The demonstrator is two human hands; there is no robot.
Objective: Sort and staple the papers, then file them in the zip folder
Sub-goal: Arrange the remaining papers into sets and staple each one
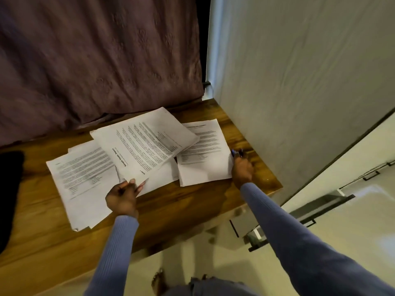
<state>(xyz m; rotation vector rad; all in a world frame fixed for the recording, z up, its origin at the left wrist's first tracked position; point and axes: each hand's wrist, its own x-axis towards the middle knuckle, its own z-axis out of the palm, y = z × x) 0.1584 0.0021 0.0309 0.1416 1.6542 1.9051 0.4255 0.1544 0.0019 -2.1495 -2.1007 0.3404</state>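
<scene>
Three groups of printed papers lie on a wooden table (pixel 175 212). My left hand (pixel 123 196) pinches the near corner of the middle sheaf (pixel 145 144), which is lifted and angled over the others. A left stack (pixel 83 182) lies flat beside it. A right stack (pixel 205 154) lies near the table's right end. Just beyond that stack's right edge, my right hand (pixel 242 169) grips a small blue object (pixel 236 153), likely a stapler; blur hides its shape. No zip folder is in view.
A purple curtain (pixel 96 60) hangs behind the table. A white cabinet or wall panel (pixel 288 82) stands close against the table's right end. A dark object (pixel 9 189) sits at the left edge. Tiled floor and a drawer handle (pixel 234 228) lie below the table edge.
</scene>
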